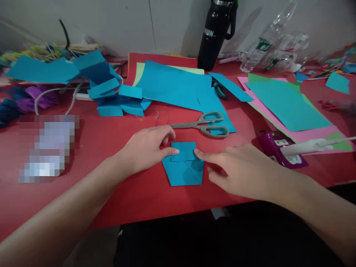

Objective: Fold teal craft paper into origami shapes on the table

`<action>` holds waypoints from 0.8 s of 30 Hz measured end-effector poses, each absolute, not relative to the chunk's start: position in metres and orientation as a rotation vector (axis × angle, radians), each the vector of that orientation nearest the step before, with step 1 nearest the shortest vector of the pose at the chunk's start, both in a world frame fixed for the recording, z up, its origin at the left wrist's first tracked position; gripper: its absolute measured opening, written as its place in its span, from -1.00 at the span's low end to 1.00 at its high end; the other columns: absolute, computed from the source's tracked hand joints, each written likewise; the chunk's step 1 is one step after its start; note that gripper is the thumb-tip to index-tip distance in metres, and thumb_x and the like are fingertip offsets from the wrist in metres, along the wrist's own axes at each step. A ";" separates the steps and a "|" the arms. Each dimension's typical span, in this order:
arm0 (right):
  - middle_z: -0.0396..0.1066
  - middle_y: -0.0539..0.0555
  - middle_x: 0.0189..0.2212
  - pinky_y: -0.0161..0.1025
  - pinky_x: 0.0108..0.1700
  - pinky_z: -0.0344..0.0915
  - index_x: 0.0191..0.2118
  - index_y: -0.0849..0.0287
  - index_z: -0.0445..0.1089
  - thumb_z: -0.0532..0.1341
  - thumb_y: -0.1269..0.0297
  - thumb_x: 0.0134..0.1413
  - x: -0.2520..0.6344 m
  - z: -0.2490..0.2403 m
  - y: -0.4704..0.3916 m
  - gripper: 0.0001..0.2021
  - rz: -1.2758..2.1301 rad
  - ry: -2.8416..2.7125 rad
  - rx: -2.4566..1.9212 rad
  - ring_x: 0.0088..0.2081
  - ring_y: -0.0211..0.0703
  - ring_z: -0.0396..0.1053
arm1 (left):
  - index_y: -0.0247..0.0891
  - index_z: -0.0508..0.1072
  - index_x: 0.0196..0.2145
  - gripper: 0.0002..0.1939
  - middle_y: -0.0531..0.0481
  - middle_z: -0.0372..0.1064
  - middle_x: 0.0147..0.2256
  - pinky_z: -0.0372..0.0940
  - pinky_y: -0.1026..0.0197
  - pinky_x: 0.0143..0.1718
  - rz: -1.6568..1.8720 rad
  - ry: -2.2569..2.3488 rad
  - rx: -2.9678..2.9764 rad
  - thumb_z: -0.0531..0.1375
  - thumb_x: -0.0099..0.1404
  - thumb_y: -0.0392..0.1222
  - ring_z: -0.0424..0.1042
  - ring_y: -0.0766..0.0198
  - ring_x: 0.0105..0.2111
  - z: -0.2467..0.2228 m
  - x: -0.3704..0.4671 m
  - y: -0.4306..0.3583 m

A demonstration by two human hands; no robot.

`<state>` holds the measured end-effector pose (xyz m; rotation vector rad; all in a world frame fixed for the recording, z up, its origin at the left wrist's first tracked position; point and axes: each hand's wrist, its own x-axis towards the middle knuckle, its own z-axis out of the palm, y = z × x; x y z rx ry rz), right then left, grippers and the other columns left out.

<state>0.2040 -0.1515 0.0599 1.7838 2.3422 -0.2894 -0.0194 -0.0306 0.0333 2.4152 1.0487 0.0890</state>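
Touching the folded paper [182, 168] with both hands, near the front edge of the red tabletop [125, 200]. With the left hand [147, 148], pressing the thumb on the left part of the upper flap [185, 152], with the bent forefinger apart from the thumb and clamped on nothing. With the right hand [246, 170], putting the tip of the forefinger at the right edge of the same flap, with the thumb apart from it, just beside the paper. Just behind the paper, the scissors [198, 124], closed, with handles partly over a blue piece [213, 103]. Farther back, a large blue sheet [172, 83] over red and pale yellow ones; left of it, the blue cutouts [107, 91], bent upward. Near the wall, a black flask [213, 37] and a clear bottle [258, 52]. At the right, a purple socket [278, 146] with a white plug [302, 147].
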 end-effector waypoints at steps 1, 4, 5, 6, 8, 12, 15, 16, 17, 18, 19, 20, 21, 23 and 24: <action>0.49 -0.02 -0.56 -0.24 -0.50 -0.18 0.12 -0.10 0.48 0.12 0.22 0.18 0.205 0.059 -0.150 -0.59 -0.314 2.344 1.825 -0.54 -0.16 0.36 | -0.15 0.40 -0.14 -0.68 0.05 0.44 -0.26 0.14 0.21 -0.41 0.087 1.048 2.406 0.26 0.29 0.09 0.42 0.21 -0.31 0.033 -0.019 -0.030; 0.48 -0.01 -0.51 -0.25 -0.48 -0.06 -0.14 -0.02 0.55 0.09 0.10 0.29 0.208 0.054 -0.142 -0.72 -0.375 2.361 2.059 -0.46 -0.14 0.39 | -0.17 0.41 -0.17 -0.70 0.05 0.42 -0.28 0.16 0.20 -0.40 0.085 1.029 2.370 0.27 0.29 0.07 0.40 0.22 -0.33 0.032 -0.019 -0.029; 0.49 -0.01 -0.47 -0.25 -0.47 -0.02 -0.13 0.01 0.53 0.11 0.05 0.30 0.208 0.051 -0.138 -0.72 -0.386 2.372 2.144 -0.43 -0.14 0.40 | -0.18 0.41 -0.19 -0.71 0.04 0.41 -0.28 0.17 0.19 -0.40 0.086 1.016 2.356 0.27 0.29 0.07 0.39 0.22 -0.33 0.031 -0.019 -0.029; 0.50 0.01 -0.41 -0.25 -0.46 0.01 -0.08 0.03 0.49 0.14 0.01 0.28 0.208 0.048 -0.134 -0.71 -0.392 2.390 2.203 -0.40 -0.13 0.41 | -0.19 0.40 -0.21 -0.72 0.04 0.41 -0.29 0.17 0.19 -0.40 0.091 1.004 2.343 0.27 0.29 0.06 0.38 0.22 -0.34 0.030 -0.019 -0.028; 0.52 0.04 -0.25 -0.25 -0.44 0.05 0.01 0.05 0.41 0.21 -0.07 0.22 0.207 0.042 -0.128 -0.62 -0.393 2.443 2.228 -0.30 -0.08 0.44 | -0.20 0.40 -0.23 -0.74 0.03 0.40 -0.28 0.19 0.19 -0.38 0.119 0.976 2.330 0.28 0.29 0.02 0.37 0.22 -0.32 0.028 -0.020 -0.028; 0.44 0.08 -0.02 -0.25 -0.47 0.02 0.01 0.06 0.37 0.25 -0.13 0.16 0.201 0.032 -0.120 -0.56 -0.418 2.510 2.117 -0.21 -0.04 0.44 | -0.21 0.38 -0.24 -0.77 0.02 0.40 -0.24 0.22 0.17 -0.33 0.187 0.940 2.348 0.29 0.29 -0.04 0.37 0.21 -0.28 0.027 -0.020 -0.030; 0.40 0.07 -0.05 -0.26 -0.49 0.03 -0.09 0.10 0.35 0.30 -0.10 0.12 0.199 0.030 -0.119 -0.59 -0.522 2.536 2.107 -0.28 -0.13 0.39 | -0.20 0.36 -0.24 -0.81 0.05 0.39 -0.29 0.22 0.19 -0.39 0.173 0.928 2.318 0.27 0.31 -0.08 0.37 0.25 -0.35 0.028 -0.020 -0.033; 0.41 0.06 -0.09 -0.27 -0.48 0.05 -0.15 0.11 0.34 0.32 -0.07 0.12 0.199 0.030 -0.119 -0.62 -0.575 2.550 2.108 -0.30 -0.15 0.37 | -0.19 0.36 -0.24 -0.83 0.07 0.39 -0.32 0.21 0.20 -0.42 0.170 0.920 2.294 0.26 0.32 -0.10 0.37 0.26 -0.37 0.029 -0.019 -0.034; 0.41 0.05 -0.14 -0.27 -0.47 0.07 -0.21 0.12 0.32 0.34 -0.02 0.12 0.198 0.031 -0.119 -0.67 -0.639 2.565 2.104 -0.31 -0.17 0.36 | -0.19 0.35 -0.24 -0.84 0.08 0.39 -0.33 0.22 0.21 -0.43 0.173 0.910 2.268 0.26 0.32 -0.12 0.37 0.27 -0.39 0.029 -0.019 -0.035; 0.42 0.02 -0.21 -0.27 -0.45 0.09 -0.27 0.12 0.30 0.34 0.05 0.14 0.198 0.032 -0.118 -0.71 -0.716 2.575 2.096 -0.33 -0.19 0.34 | -0.19 0.35 -0.22 -0.85 0.09 0.39 -0.35 0.24 0.23 -0.44 0.181 0.896 2.241 0.26 0.32 -0.14 0.37 0.28 -0.40 0.030 -0.019 -0.036; 0.42 0.00 -0.27 -0.27 -0.44 0.11 -0.30 0.12 0.29 0.34 0.12 0.15 0.198 0.033 -0.118 -0.75 -0.800 2.575 2.088 -0.34 -0.21 0.33 | -0.19 0.36 -0.20 -0.85 0.09 0.40 -0.34 0.26 0.24 -0.44 0.193 0.880 2.218 0.25 0.32 -0.16 0.39 0.29 -0.39 0.031 -0.019 -0.037; 0.42 -0.02 -0.32 -0.27 -0.43 0.13 -0.31 0.12 0.29 0.33 0.18 0.16 0.198 0.033 -0.117 -0.79 -0.878 2.570 2.087 -0.35 -0.21 0.33 | -0.19 0.37 -0.16 -0.85 0.08 0.41 -0.33 0.28 0.24 -0.43 0.210 0.860 2.205 0.25 0.33 -0.18 0.40 0.29 -0.38 0.031 -0.019 -0.037; 0.42 -0.04 -0.36 -0.27 -0.42 0.15 -0.29 0.11 0.31 0.32 0.24 0.17 0.198 0.034 -0.116 -0.83 -0.939 2.568 2.095 -0.36 -0.22 0.34 | -0.19 0.39 -0.12 -0.84 0.07 0.42 -0.31 0.30 0.24 -0.40 0.233 0.837 2.208 0.24 0.34 -0.20 0.41 0.29 -0.36 0.032 -0.019 -0.037; 0.44 -0.03 -0.37 -0.26 -0.39 0.20 -0.24 0.11 0.37 0.31 0.31 0.18 0.199 0.036 -0.114 -0.90 -0.971 2.602 2.116 -0.35 -0.21 0.37 | -0.19 0.43 -0.07 -0.82 0.03 0.44 -0.25 0.34 0.23 -0.33 0.315 0.775 2.268 0.21 0.36 -0.25 0.44 0.28 -0.30 0.034 -0.019 -0.038; 0.45 -0.02 -0.35 -0.25 -0.36 0.24 -0.23 0.11 0.40 0.31 0.33 0.18 0.199 0.037 -0.114 -0.92 -0.935 2.663 2.121 -0.33 -0.19 0.38 | -0.19 0.45 -0.07 -0.82 0.01 0.45 -0.23 0.35 0.22 -0.30 0.380 0.736 2.323 0.19 0.38 -0.28 0.44 0.27 -0.27 0.035 -0.020 -0.038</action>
